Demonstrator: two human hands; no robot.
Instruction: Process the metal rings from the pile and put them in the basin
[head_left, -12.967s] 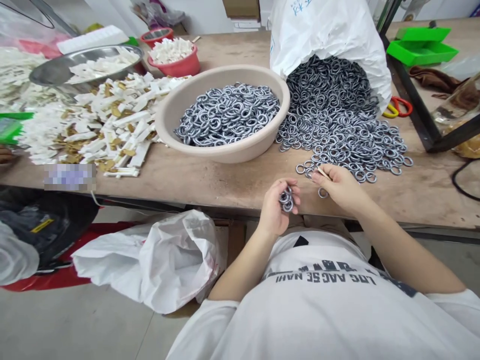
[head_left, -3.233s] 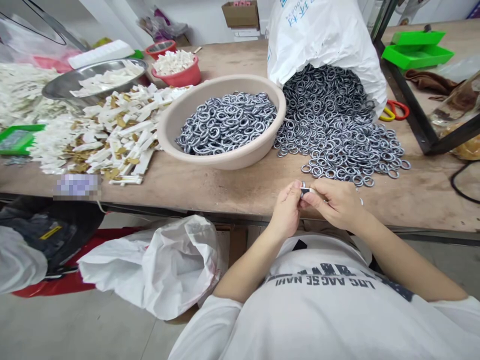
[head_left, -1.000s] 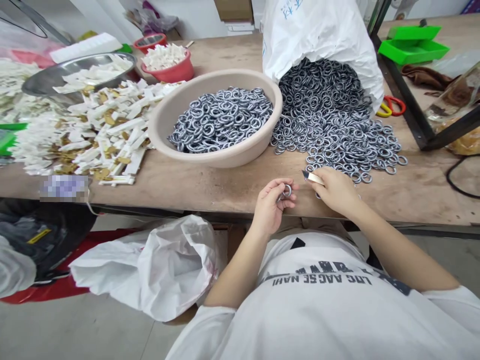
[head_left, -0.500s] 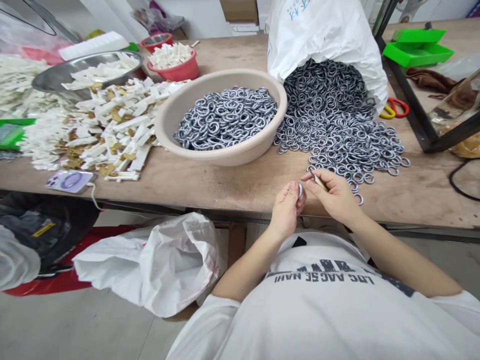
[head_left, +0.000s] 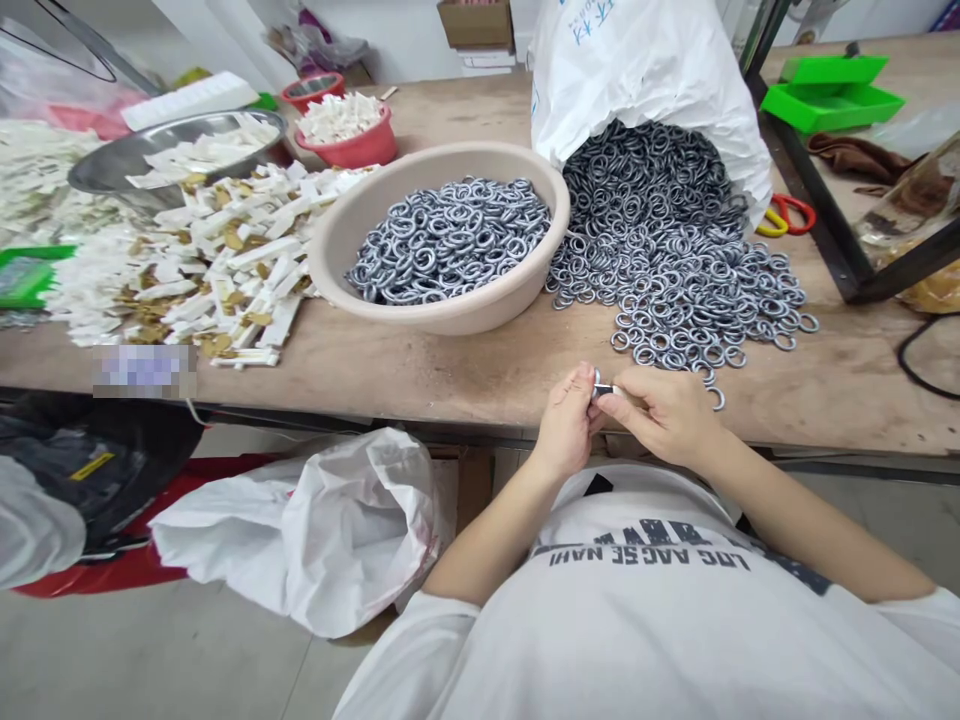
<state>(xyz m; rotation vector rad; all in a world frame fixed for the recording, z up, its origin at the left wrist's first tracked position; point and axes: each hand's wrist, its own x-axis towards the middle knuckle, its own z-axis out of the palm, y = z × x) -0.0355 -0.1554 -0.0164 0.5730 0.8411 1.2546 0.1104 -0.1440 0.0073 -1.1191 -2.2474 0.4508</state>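
Observation:
My left hand (head_left: 568, 420) is closed on a grey ring (head_left: 597, 378) at the table's front edge. Close against it on the right, my right hand (head_left: 664, 412) pinches a small blade-like tool (head_left: 604, 390), its dark part touching the ring. The fingers hide most of the tool. Just beyond my hands lies a loose pile of grey rings (head_left: 675, 290), spilling from a white sack (head_left: 645, 70). A beige basin (head_left: 450, 318) holding many similar rings stands to the left of the pile.
White and gold pieces (head_left: 225, 250) are heaped at the left, by a steel bowl (head_left: 112, 180) and a red bowl (head_left: 356, 150). Scissors (head_left: 793, 213), a black metal frame (head_left: 814, 210) and green trays (head_left: 832, 105) are at the right. A white bag (head_left: 300, 530) hangs below the table.
My right hand has turned and moved in against my left hand, bringing the tool onto the ring. The view has shifted slightly.

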